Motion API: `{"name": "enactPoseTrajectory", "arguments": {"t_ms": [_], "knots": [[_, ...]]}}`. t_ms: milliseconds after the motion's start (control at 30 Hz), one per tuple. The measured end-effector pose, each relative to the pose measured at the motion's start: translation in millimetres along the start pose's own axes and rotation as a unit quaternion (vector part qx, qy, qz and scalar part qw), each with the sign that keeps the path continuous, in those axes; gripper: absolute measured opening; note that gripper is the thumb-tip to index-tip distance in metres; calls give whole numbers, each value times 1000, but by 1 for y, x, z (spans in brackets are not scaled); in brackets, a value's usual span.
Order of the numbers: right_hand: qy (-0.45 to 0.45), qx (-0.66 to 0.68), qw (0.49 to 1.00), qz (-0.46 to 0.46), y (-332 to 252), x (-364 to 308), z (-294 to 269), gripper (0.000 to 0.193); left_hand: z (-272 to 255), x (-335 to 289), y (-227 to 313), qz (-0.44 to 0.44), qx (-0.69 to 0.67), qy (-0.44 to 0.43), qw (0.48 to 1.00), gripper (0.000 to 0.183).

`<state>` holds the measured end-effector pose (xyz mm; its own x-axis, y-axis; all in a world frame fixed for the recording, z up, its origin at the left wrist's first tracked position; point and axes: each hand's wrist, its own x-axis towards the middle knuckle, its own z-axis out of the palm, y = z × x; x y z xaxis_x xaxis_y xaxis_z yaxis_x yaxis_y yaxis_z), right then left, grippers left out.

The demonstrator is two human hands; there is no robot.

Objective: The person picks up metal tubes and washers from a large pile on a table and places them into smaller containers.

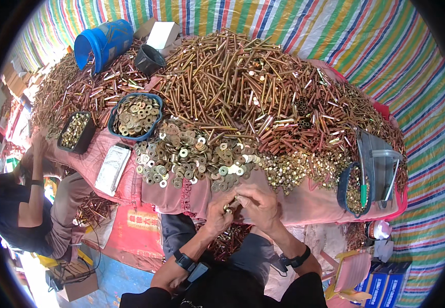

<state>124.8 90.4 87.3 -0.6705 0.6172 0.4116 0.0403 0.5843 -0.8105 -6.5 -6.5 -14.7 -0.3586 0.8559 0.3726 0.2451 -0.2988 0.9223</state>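
Both my hands meet over the near edge of the cloth-covered table, just below the washers. My left hand [218,213] is closed round a brass-coloured bolt [228,209], of which only an end shows between the fingers. My right hand [261,206] is closed too, its fingertips pinched together against the left hand; what they hold is hidden. Beyond my hands spreads a heap of flat washers [173,154]. Small brass nuts [304,167] lie to its right. Behind both rises a big pile of long coppery bolts [217,77].
A blue tub of washers [113,123] and a dark tub of nuts [64,144] stand left. Rightward are a blue nut tub [341,195] and a grey scoop [374,154]. A blue bucket [99,49] lies tipped behind. A co-worker [32,200] sits left.
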Motion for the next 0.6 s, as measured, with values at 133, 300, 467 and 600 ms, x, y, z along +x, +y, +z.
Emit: {"name": "enactPoseTrajectory", "arguments": {"t_ms": [133,300,467,600], "knots": [[-4,-74,991,-108,-2,6,1,20,-5,-4,1,-102,-14,-46,994,61],[-24,-88,993,-70,-4,9,-3,26,-2,-2,2,-71,-33,-29,997,55],[-36,-16,994,102,-7,2,-4,24,-1,3,8,-67,-70,-14,995,47],[-29,-72,997,-24,3,2,-3,32,-7,1,22,-123,-92,-45,987,41]]}}
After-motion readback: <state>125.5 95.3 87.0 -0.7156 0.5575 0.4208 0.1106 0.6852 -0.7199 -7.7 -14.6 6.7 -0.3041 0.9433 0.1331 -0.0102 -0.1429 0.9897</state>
